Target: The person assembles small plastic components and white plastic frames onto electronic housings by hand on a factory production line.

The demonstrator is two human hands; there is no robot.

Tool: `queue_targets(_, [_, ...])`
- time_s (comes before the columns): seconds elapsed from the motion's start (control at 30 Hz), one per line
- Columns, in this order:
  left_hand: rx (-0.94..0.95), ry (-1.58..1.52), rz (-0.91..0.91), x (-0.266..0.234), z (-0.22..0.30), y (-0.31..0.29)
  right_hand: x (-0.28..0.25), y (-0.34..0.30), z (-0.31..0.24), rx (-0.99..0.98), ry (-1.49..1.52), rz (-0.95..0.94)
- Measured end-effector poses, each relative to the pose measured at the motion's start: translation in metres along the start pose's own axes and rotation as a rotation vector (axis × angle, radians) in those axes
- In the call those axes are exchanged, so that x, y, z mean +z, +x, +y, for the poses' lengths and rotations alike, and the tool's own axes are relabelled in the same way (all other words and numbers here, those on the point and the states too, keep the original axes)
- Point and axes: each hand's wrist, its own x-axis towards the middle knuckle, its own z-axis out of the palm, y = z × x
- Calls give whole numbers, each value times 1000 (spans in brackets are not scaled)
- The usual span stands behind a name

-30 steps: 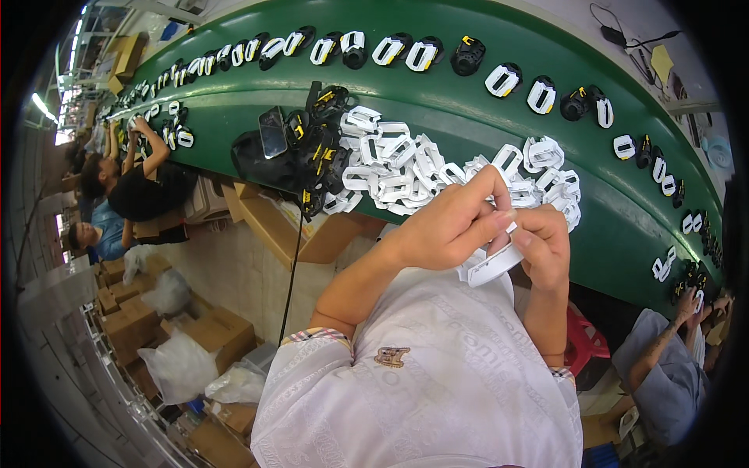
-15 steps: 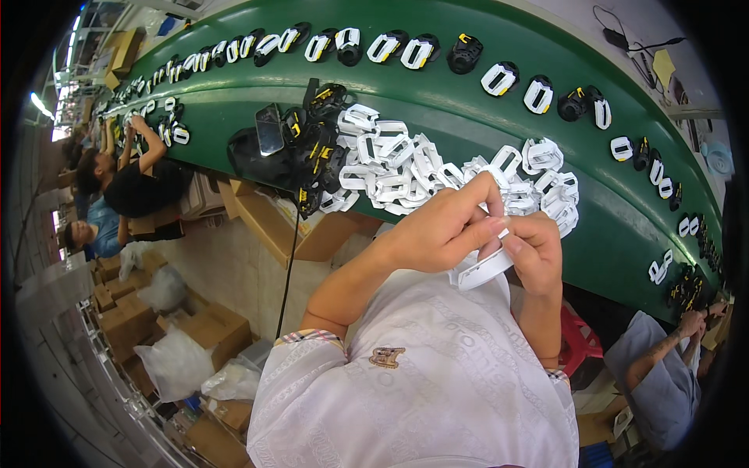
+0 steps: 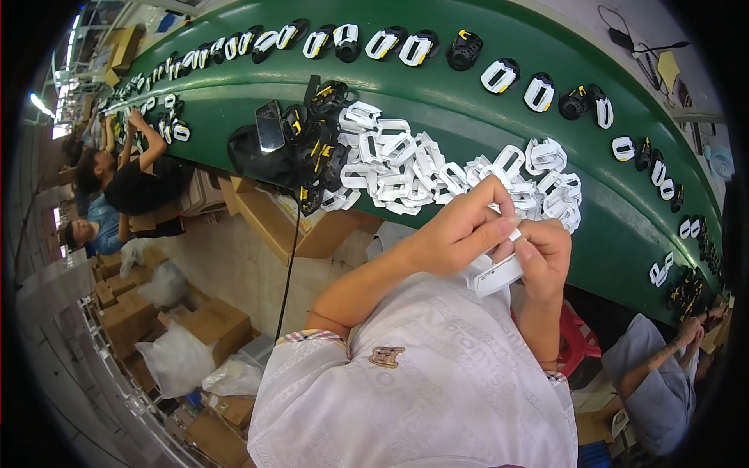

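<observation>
Both my hands meet in front of my chest around a white plastic frame (image 3: pixel 498 277). My left hand (image 3: pixel 462 232) is closed on it, thumb and fingers pinching near its upper end. From the other side my right hand (image 3: pixel 544 253) grips the same frame, thumb pressed on its face. My fingers hide the upper part of the piece. Just beyond my hands, a heap of similar white plastic frames (image 3: pixel 398 160) lies on the green conveyor table (image 3: pixel 445 101). Left of the heap sit black-and-yellow plastic parts (image 3: pixel 316 148) and a phone (image 3: pixel 270 127).
Black housings with white frames (image 3: pixel 419 48) line the far belt. Cardboard boxes (image 3: pixel 211 335) and plastic bags (image 3: pixel 175 363) stand on the floor at left, beside a black cable (image 3: pixel 289 273). Other people work at left (image 3: pixel 148 179) and right (image 3: pixel 659 374). A red stool (image 3: pixel 576 339) is behind my right arm.
Both hands have shifted slightly to the right with the white frame, which has turned a little in my fingers. At far left, a co-worker's arm has moved slightly.
</observation>
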Motion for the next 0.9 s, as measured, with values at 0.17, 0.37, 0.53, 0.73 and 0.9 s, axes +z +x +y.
queue_targets(0.17, [5, -59, 41, -7, -13, 0, -1, 3, 9, -83, -152, 25])
queue_targets(0.37, [29, -58, 136, -9, -18, 9, 0, 5, 26, -82, -219, 233])
queue_targets(0.53, [-27, -11, 82, -14, -15, 17, -3, 10, 26, -18, -68, 273])
queue_targets(0.73, [-112, -51, 7, -26, -9, 29, -16, 22, 25, -37, -76, 171])
queue_targets(0.9, [-60, -119, -2, -33, -18, 38, -23, 30, 36, -1, 6, 169])
